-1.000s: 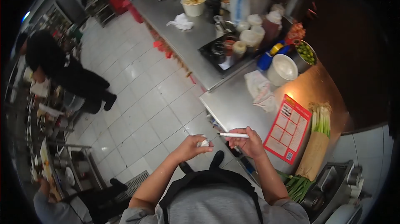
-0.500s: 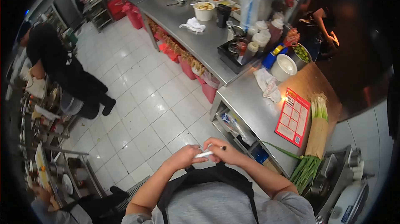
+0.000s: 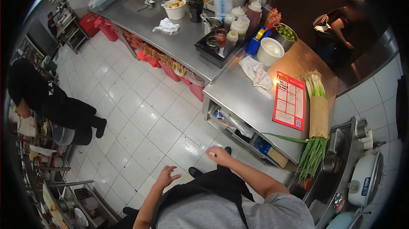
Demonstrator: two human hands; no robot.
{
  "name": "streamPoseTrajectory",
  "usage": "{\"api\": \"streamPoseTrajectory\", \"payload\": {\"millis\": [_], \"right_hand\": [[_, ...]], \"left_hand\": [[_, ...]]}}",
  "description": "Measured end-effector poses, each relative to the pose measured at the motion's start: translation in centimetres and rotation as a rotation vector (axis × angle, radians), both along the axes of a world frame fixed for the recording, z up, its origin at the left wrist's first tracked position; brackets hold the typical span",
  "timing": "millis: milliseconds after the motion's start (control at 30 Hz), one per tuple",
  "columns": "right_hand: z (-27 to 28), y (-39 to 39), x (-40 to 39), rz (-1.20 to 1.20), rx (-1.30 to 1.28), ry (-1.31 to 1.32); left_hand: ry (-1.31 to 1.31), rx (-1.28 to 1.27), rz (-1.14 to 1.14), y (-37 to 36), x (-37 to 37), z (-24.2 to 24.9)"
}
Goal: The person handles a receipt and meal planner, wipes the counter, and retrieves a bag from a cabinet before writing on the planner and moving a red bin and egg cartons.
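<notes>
My left hand [image 3: 166, 176] is raised in front of my apron with its fingers spread and nothing in them. To its right, my right hand [image 3: 220, 156] is closed around a thin marker [image 3: 214, 155], of which only a small dark end shows. Beyond that hand, on the steel counter, lies a red and white printed sheet [image 3: 289, 101] with boxes and handwriting. Beside the sheet is a bundle of green onions [image 3: 317, 114] in brown paper, its green tops hanging over the counter edge.
Squeeze bottles [image 3: 240, 24], a white tub [image 3: 270, 51] and a cloth [image 3: 255, 72] stand or lie on the counters [image 3: 170, 44]. A person in black [image 3: 47, 97] works at the left shelves. Another person [image 3: 341, 24] is beyond the counter. A rice cooker [image 3: 364, 180] is at right.
My hands have parted: the left has let go of the white marker and opened, while the right keeps hold of it. The view has shifted, so the counter appears further left.
</notes>
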State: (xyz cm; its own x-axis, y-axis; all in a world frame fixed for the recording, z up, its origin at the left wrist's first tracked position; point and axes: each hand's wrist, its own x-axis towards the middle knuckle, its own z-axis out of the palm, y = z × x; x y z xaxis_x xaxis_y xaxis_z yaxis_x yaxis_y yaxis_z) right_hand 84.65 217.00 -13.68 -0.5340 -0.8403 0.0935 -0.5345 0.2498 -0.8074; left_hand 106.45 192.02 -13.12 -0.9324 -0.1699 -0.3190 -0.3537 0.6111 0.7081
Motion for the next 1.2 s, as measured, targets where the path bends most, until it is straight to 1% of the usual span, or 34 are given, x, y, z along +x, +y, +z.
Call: {"api": "streamPoseTrajectory", "payload": {"millis": [67, 100, 133, 167, 233, 267, 300, 333, 367, 433, 467, 500, 533, 567, 600, 667, 733, 767, 800, 833, 867, 900, 933, 967, 1000, 1033, 1067, 1100, 1133, 1200], "right_hand": [[-1.3, 2.3, -4.1, -0.113, 0.172, -0.004], [-2.1, 3.4, -6.4, -0.111, 0.274, -0.028], [-2.6, 4.4, -8.5, -0.105, 0.375, -0.052], [-2.2, 5.2, -10.0, -0.1, 0.377, -0.06], [0.1, 5.9, -11.5, -0.089, 0.966, 0.125], [1.0, 5.8, -11.5, -0.083, 0.962, 0.119], [1.8, 5.7, -11.6, -0.078, 0.983, 0.03], [2.1, 5.7, -11.9, -0.074, 1.005, -0.057], [0.9, 6.1, -11.3, -0.074, 0.951, -0.066], [-3.1, 7.4, -9.6, 0.048, 0.806, -0.155], [-1.3, 7.1, -9.3, 0.201, 0.829, -0.206], [-2.3, 7.9, -8.3, 0.225, 0.718, -0.269], [0.8, 8.4, -8.1, 0.267, 0.548, -0.318], [5.1, 8.2, -8.6, 0.246, 0.563, -0.467], [7.4, 8.8, -9.2, 0.188, 0.506, -0.516], [10.7, 10.7, -11.7, 0.038, 0.358, -0.383], [14.0, 13.3, -14.7, -0.253, 0.217, -0.274], [15.4, 14.8, -16.1, -0.391, 0.201, -0.155], [16.2, 16.7, -17.2, -0.51, 0.172, -0.034], [14.0, 19.7, -18.3, -0.63, 0.175, 0.045], [13.7, 22.1, -18.9, -0.798, 0.244, 0.081], [13.4, 24.1, -19.3, -0.962, 0.315, 0.118], [12.7, 26.2, -19.5, -0.968, 0.318, 0.129], [11.8, 28.0, -19.7, -1.095, 0.451, 0.173], [11.1, 29.1, -19.7, -1.22, 0.584, 0.214], [10.8, 29.4, -19.7, -1.222, 0.583, 0.22], [10.7, 29.5, -19.7, -1.304, 0.639, 0.116], [10.8, 29.4, -20.1, -1.384, 0.691, 0.009], [11.2, 29.3, -20.5, -1.384, 0.686, 0.015], [11.9, 28.6, -21.3, -1.39, 0.821, -0.117]], "left_hand": [[-0.068, 0.0, 0.072, -0.9, 2.2, -0.5], [-0.076, 0.004, 0.071, -1.2, 3.0, -0.7], [-0.126, 0.021, 0.138, -1.5, 3.7, -0.8], [-0.177, 0.037, 0.207, -1.4, 4.0, -0.8], [-0.189, 0.032, 0.249, -0.6, 3.2, -0.1], [-0.189, 0.026, 0.288, -0.2, 2.3, 0.3], [-0.255, 0.028, 0.388, 1.3, 0.4, 2.0], [-0.259, 0.027, 0.392, 2.2, -0.5, 1.1], [-0.227, 0.091, 0.393, 2.9, -1.6, -0.6], [-0.157, 0.216, 0.348, 4.8, -4.3, -2.1], [-0.119, 0.276, 0.297, 5.8, -6.4, -2.2], [-0.127, 0.318, 0.294, 7.1, -8.6, -1.7], [-0.121, 0.331, 0.268, 8.1, -10.9, -0.8], [-0.21, 0.367, 0.271, 9.1, -13.1, 0.3], [-0.301, 0.399, 0.274, 10.0, -15.0, 0.7], [-0.293, 0.372, 0.21, 11.4, -17.6, -1.7], [-0.324, 0.613, 0.266, 12.4, -20.2, -3.7], [-0.381, 0.769, 0.33, 12.9, -20.9, -7.3], [-0.482, 0.888, 0.423, 13.9, -22.7, -7.3], [-0.486, 0.966, 0.49, 14.9, -24.1, -8.2], [-0.49, 1.044, 0.559, 15.9, -25.2, -10.1], [-0.488, 1.049, 0.543, 15.8, -26.2, -15.0], [-0.458, 0.578, 0.124, 16.4, -26.7, -19.8], [-0.395, 0.094, -0.272, 16.8, -27.6, -23.9], [-0.39, 0.096, -0.274, 18.0, -28.9, -27.0], [-0.058, 0.28, -0.248, 19.1, -30.4, -29.3], [0.278, 0.457, -0.217, 19.8, -31.9, -30.1], [0.287, 0.456, -0.218, 20.1, -33.4, -29.8], [0.219, 0.439, -0.275, 20.5, -34.4, -29.4], [0.082, 0.39, -0.393, 20.7, -36.4, -28.3]]}}
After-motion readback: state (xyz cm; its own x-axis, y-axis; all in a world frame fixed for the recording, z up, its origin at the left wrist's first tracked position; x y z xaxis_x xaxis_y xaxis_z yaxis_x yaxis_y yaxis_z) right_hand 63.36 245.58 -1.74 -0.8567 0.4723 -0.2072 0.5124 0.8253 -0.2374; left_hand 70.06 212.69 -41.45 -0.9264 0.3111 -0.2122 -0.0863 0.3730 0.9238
